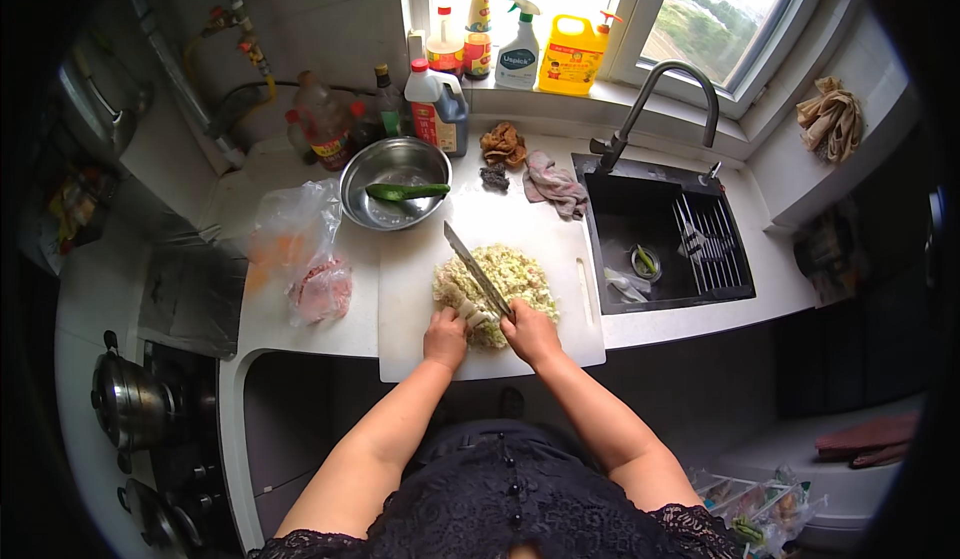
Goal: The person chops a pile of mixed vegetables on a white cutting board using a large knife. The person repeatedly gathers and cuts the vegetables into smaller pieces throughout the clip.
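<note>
A heap of finely chopped pale green vegetable, like cabbage [520,267], is spread on the white cutting board [410,271]. My right hand [530,337] is closed round the handle of a kitchen knife [475,267]. Its long blade slants up and to the left across the heap. At the heap's near left edge my left hand [446,339] has its fingers bent against a larger pale vegetable piece [468,312], just left of the blade. My fingers partly hide that piece.
Behind the board stands a steel bowl [375,217] holding a green cucumber-like vegetable [408,191]. Left lie plastic bags [305,209] and bagged minced meat [322,291]. A dark sink [640,234] with a tall faucet [655,84] is at right. A rag [555,186] lies near it; bottles [437,99] line the back.
</note>
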{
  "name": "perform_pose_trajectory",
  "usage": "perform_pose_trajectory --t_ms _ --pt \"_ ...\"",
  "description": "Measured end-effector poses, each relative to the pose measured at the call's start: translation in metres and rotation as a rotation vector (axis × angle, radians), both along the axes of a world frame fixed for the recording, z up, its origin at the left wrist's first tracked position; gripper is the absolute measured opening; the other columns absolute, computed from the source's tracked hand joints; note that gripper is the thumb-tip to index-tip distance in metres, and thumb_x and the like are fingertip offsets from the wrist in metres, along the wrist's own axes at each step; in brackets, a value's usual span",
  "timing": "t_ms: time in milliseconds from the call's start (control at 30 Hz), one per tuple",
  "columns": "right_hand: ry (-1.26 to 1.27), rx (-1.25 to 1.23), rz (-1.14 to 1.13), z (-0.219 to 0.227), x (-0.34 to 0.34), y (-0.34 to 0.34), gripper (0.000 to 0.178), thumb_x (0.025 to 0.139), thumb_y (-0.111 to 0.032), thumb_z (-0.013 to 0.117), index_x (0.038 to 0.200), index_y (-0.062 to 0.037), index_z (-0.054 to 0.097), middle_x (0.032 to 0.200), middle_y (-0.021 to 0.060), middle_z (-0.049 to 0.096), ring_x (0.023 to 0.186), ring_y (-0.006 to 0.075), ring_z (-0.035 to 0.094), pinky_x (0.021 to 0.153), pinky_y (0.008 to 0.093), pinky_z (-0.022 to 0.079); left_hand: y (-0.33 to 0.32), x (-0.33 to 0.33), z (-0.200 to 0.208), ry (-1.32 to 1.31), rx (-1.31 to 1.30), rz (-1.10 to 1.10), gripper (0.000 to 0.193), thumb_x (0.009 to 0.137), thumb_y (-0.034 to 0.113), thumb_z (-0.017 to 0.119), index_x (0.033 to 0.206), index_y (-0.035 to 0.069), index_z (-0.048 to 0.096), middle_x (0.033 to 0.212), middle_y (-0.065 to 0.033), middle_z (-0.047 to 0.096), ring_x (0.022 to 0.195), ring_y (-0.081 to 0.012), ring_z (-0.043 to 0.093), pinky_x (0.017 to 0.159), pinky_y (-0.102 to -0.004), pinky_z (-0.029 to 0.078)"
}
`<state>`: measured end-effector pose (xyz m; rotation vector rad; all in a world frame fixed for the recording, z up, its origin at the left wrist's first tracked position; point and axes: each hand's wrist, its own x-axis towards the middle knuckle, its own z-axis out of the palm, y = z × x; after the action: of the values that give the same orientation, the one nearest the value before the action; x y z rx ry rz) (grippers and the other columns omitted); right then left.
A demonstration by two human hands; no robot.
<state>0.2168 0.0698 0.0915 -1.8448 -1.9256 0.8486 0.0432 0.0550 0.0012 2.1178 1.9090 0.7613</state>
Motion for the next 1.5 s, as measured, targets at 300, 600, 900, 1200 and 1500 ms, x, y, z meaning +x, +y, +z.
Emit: perform_pose_trajectory --t_ms 300,600,900,1200,1500 --pt "-0.031 0.001 0.048 -0.001 -0.002 0.000 0.023 0.080 -0.025 0.057 0.090 -0.0046 0.054 0.080 0.0184 0.064 0.079 0.0385 0.061 0.071 0.0472 0.047 -0.002 0.000 0.003 0.087 0.019 0.029 0.008 0.071 0.019 0.070 0.074 0.012 0.067 0.094 -0.0004 0.061 0.092 -0.0236 0.056 0.070 -0.0364 0.052" --pt "-0.044 -0.021 0.046 -0.007 0.002 0.000 0.023 0.081 -0.025 0.056 0.088 -0.0036 0.053 0.078 0.0207 0.062 0.078 0.0400 0.059 0.069 0.0485 0.046 -0.003 0.001 0.003 0.069 -0.015 0.010 0.003 0.073 0.015 0.065 0.073 0.013 0.068 0.095 -0.0014 0.062 0.093 -0.0243 0.056 0.075 -0.0366 0.051" --pt "-0.030 0.018 0.049 -0.001 0.000 -0.001 0.021 0.082 -0.026 0.055 0.087 -0.0050 0.052 0.078 0.0192 0.063 0.077 0.0397 0.060 0.070 0.0486 0.046 -0.004 -0.001 0.001 0.059 0.039 -0.021 0.005 0.073 0.011 0.062 0.071 0.011 0.067 0.095 -0.0037 0.063 0.092 -0.0253 0.057 0.075 -0.0356 0.051" --pt "-0.122 -0.016 0.116 -0.013 0.001 -0.001 0.022 0.081 -0.025 0.057 0.090 -0.0060 0.053 0.077 0.0195 0.063 0.077 0.0395 0.060 0.070 0.0491 0.047 -0.001 -0.002 0.002 0.119 0.007 -0.036 0.004 0.072 0.011 0.062 0.071 0.008 0.066 0.093 -0.0048 0.060 0.090 -0.0265 0.056 0.075 -0.0362 0.051" --pt "-0.106 -0.020 0.100 -0.010 0.001 -0.002 0.023 0.081 -0.027 0.056 0.092 -0.0069 0.054 0.077 0.0188 0.063 0.077 0.0393 0.060 0.070 0.0487 0.047 -0.003 -0.004 0.006 0.116 -0.018 -0.035 0.005 0.073 0.010 0.062 0.072 0.009 0.066 0.094 -0.0047 0.061 0.091 -0.0262 0.056 0.075 -0.0360 0.051"
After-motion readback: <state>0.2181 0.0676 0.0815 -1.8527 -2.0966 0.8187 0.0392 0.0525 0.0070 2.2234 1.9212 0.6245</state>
